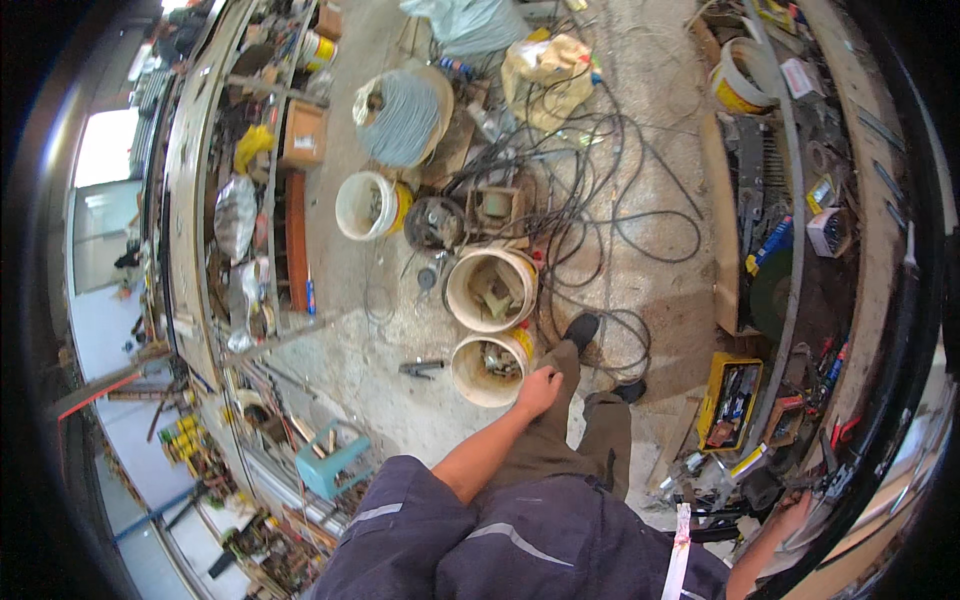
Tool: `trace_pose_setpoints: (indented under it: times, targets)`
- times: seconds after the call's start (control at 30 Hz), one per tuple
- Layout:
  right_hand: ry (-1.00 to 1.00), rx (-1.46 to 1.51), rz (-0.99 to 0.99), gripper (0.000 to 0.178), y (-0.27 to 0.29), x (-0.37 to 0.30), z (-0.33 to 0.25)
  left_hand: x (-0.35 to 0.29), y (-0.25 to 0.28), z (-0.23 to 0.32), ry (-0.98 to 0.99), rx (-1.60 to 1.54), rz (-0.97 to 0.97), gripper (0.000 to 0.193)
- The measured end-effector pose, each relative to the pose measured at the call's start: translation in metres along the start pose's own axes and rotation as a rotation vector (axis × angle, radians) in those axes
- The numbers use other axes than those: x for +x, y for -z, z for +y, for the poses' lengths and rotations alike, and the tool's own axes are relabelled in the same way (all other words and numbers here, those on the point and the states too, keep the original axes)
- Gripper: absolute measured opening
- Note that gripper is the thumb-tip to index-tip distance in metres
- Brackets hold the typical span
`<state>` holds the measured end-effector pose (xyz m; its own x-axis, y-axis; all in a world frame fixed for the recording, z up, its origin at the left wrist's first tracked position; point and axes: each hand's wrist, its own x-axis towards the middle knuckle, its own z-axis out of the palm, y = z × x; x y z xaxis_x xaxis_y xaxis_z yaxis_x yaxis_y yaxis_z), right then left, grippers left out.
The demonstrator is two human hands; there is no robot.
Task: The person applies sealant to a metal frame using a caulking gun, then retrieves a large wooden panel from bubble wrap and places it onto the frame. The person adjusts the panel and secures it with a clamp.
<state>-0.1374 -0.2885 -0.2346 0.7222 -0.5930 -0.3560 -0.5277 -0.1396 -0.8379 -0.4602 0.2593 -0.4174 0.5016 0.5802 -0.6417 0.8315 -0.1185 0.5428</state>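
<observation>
My left hand (541, 391) hangs in front of my left thigh with its fingers curled in, and nothing shows in it. Just to its left stands a white bucket (464, 384) with small metal pieces inside. A second white bucket (462, 309), holding larger scraps, is right behind that one. At the far right, my right hand (791, 514) reaches to the edge of the cluttered workbench (868, 330), beside dark tools. Its fingers are small and partly lost against the dark bench edge, so whether they grip anything is unclear.
Black cable (640, 215) lies in loops on the floor ahead of my feet. A large wire spool (405, 118) and another bucket (366, 205) stand farther off. A yellow toolbox (727, 400) sits under the right bench. A teal stool (333, 458) is at the left.
</observation>
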Motion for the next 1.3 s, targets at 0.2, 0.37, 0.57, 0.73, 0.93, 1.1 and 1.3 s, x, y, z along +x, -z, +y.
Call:
trace_pose_setpoints:
  times: [0.2,0.37,0.57,0.73,0.93,1.1,1.3]
  targets:
    - [-0.022,0.005,-0.046,0.022,0.016,0.017,0.019,0.034,0.027,0.002,-0.089,0.186,-0.029,0.034]
    - [0.108,-0.078,0.014,0.025,-0.025,-0.028,-0.011,0.05,0.03,0.019,-0.217,0.251,-0.147,0.034]
    - [0.18,0.043,-0.021,0.026,-0.019,-0.047,0.013,0.041,0.017,0.067,-0.368,0.339,-0.236,0.033]
    - [0.101,-0.036,-0.21,0.017,0.012,-0.165,0.087,-0.002,0.013,0.131,-0.512,0.449,-0.326,0.034]
    - [-0.49,0.109,-0.186,0.028,0.143,-0.359,0.31,-0.006,-0.032,0.076,-0.639,0.535,-0.45,0.034]
    - [-0.918,0.566,0.138,0.022,0.278,-0.57,0.528,-0.157,-0.096,0.09,-0.713,0.594,-0.657,0.031]
    - [-0.979,0.748,0.505,0.004,0.324,-0.717,0.56,-0.32,-0.202,0.07,-1.243,0.988,-0.904,0.037]
